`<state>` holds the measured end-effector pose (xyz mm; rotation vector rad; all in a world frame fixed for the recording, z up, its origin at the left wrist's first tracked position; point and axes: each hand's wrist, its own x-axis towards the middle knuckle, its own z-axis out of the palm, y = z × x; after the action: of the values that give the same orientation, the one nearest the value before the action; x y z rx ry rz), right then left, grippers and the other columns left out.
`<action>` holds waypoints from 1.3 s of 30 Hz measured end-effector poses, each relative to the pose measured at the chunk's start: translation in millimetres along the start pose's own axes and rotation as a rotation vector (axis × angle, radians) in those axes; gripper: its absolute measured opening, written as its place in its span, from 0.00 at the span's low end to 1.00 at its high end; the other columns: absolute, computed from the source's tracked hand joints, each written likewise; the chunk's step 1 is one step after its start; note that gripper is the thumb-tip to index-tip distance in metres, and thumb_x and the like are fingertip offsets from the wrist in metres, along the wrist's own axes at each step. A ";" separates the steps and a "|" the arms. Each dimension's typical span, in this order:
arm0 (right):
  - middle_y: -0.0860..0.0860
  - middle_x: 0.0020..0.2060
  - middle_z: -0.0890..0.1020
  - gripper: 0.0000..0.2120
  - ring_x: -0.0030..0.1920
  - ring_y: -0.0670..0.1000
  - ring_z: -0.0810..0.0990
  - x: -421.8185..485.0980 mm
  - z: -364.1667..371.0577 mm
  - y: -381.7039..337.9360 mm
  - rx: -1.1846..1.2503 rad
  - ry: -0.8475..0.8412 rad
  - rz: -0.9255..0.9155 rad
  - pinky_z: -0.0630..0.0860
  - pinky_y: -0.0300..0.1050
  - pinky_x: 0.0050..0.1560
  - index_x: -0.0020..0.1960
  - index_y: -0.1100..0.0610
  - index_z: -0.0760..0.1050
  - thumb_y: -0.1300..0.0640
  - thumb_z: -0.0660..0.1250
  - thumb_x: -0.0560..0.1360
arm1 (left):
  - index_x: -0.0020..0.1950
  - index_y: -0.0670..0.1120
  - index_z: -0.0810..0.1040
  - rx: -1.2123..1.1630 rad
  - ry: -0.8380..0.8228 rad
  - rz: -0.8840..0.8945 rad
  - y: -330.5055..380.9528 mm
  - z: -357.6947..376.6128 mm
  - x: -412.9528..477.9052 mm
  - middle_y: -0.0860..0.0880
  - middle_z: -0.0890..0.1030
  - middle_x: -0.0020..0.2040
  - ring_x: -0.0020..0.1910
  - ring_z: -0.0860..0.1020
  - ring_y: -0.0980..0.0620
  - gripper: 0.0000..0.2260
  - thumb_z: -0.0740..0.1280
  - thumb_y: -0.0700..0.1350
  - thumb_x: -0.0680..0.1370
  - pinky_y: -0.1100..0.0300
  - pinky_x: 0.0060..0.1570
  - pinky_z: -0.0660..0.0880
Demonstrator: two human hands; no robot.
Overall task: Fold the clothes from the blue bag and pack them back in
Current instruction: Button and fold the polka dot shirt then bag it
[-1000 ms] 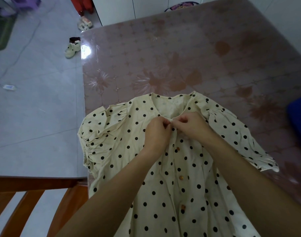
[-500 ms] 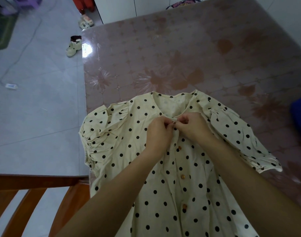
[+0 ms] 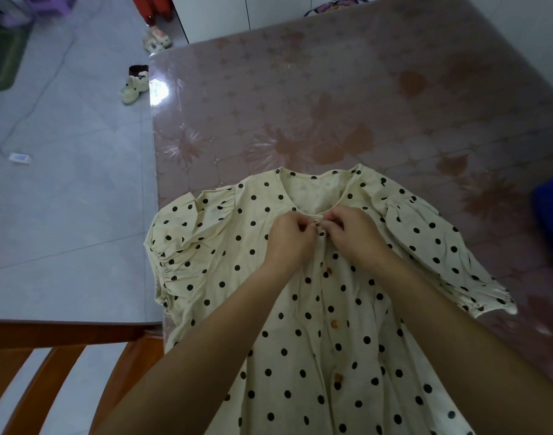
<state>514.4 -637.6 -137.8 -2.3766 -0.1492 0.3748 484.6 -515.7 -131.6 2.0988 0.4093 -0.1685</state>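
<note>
On glossy table (image 3: 331, 89) | crinkled dotted dress (image 3: 206, 262) | left hand (image 3: 287, 240), right hand (image 3: 353, 237) pinch neckline

Home: floral-clothed table (image 3: 363, 105), slippers (image 3: 132, 91) on tiled floor (image 3: 65, 199)

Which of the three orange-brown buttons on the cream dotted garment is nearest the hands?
The topmost orange-brown button, just below the left hand and right hand pinching the neckline of the cream black-dotted garment; the middle button and lowest button sit farther down.
</note>
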 end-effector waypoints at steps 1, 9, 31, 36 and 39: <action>0.47 0.42 0.78 0.07 0.41 0.45 0.75 0.8 -0.2 0.2 0.001 -0.008 0.002 0.67 0.34 0.36 0.52 0.57 0.79 0.58 0.63 0.77 | 0.39 0.38 0.80 0.002 -0.011 -0.009 0.5 -0.4 1.0 0.47 0.78 0.32 0.31 0.74 0.53 0.09 0.64 0.39 0.76 0.57 0.36 0.74; 0.50 0.45 0.79 0.07 0.44 0.49 0.76 2.7 0.9 0.9 -0.028 -0.037 0.022 0.72 0.42 0.44 0.52 0.56 0.77 0.58 0.61 0.78 | 0.44 0.41 0.80 0.085 0.022 0.015 -1.0 1.6 1.5 0.47 0.81 0.37 0.37 0.78 0.52 0.06 0.64 0.40 0.76 0.58 0.40 0.76; 0.51 0.34 0.84 0.09 0.38 0.50 0.82 -1.3 -0.7 -6.5 0.078 0.019 0.092 0.80 0.47 0.42 0.36 0.56 0.82 0.54 0.68 0.72 | 0.48 0.40 0.77 0.290 0.110 0.197 -4.1 16.0 -11.1 0.47 0.75 0.49 0.43 0.74 0.52 0.06 0.61 0.38 0.76 0.66 0.41 0.67; 0.51 0.32 0.84 0.06 0.38 0.52 0.83 1.6 0.0 -5.9 0.121 0.018 0.147 0.81 0.49 0.43 0.37 0.58 0.83 0.57 0.69 0.69 | 0.50 0.40 0.78 0.267 0.112 0.229 -5.4 17.1 -12.7 0.47 0.74 0.49 0.43 0.75 0.52 0.06 0.62 0.38 0.76 0.64 0.43 0.70; 0.50 0.33 0.83 0.05 0.38 0.50 0.82 0.6 -0.6 -7.0 0.121 0.020 0.149 0.80 0.47 0.42 0.38 0.58 0.83 0.59 0.68 0.69 | 0.51 0.43 0.79 0.244 0.108 0.216 -7.0 17.4 -11.8 0.50 0.74 0.49 0.43 0.74 0.55 0.07 0.62 0.40 0.77 0.67 0.44 0.69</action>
<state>515.2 -632.7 -132.8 -2.2770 0.0592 0.4178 471.8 -529.6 -143.2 2.3826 0.2321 0.0236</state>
